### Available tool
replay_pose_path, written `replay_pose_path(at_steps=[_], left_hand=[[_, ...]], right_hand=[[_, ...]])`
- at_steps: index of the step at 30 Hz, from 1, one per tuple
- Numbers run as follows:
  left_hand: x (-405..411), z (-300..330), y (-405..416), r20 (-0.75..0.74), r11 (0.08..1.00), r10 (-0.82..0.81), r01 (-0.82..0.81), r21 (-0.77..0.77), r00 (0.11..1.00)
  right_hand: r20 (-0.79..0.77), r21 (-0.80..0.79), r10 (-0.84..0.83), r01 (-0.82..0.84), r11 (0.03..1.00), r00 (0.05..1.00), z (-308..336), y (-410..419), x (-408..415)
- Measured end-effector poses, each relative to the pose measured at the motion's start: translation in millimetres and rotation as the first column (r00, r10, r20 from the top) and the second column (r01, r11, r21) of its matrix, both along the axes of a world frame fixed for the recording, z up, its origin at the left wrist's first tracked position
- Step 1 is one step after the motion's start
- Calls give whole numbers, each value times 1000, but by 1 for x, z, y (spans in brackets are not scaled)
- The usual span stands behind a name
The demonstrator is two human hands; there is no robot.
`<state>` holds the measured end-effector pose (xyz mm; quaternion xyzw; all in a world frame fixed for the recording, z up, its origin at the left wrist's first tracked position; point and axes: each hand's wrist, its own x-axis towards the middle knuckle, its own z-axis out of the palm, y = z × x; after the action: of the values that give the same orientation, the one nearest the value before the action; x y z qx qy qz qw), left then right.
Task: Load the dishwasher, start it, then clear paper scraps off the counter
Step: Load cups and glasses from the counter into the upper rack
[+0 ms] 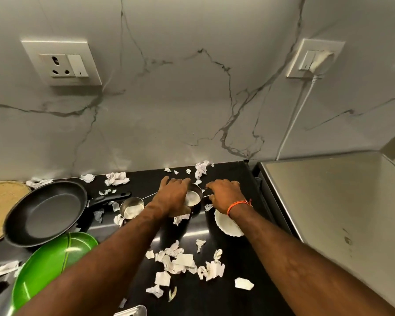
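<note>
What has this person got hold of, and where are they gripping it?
A small steel saucepan. The left hand wraps round its bowl; the right hand pinches its thin wire handle. Nothing else is held.

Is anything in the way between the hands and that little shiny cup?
No. The left hand already wraps the small steel cup, and the right hand holds its thin handle. Paper scraps only lie around it on the counter.

- Single head-worn, wide-angle view, looking forward and steeply down from above the black counter [214,299].
- Faces the marble wall [169,110] along the counter's back edge; both forearms reach in close below.
</note>
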<state>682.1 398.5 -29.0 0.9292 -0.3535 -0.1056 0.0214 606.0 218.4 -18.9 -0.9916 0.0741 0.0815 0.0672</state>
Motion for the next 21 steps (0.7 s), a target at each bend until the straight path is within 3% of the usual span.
replay_pose_path(at_steps=[5, 8, 10, 16, 21], left_hand=[[-11, 18, 3, -81, 969, 28, -47, -243, 996], [-30, 31, 0, -325, 828, -12, -173, -534, 946], [-52, 42, -7, -466, 712, -86, -272, -647, 881], [-157, 55, -70, -615, 588, -262, -383, -713, 743], [-267, 53, -135, -630, 628, -380, -311, -713, 678]], right_hand=[[119, 178, -36, 14, 984, 992, 11, -13, -26], [226, 360, -115, 27, 933, 967, 24, -30, -63], [276, 461, -190, 43, 886, 942, 34, -41, -96], [290, 598, -452, 209, 774, 844, 50, -70, -233], [218, 694, -662, 364, 622, 717, 43, -105, -366]])
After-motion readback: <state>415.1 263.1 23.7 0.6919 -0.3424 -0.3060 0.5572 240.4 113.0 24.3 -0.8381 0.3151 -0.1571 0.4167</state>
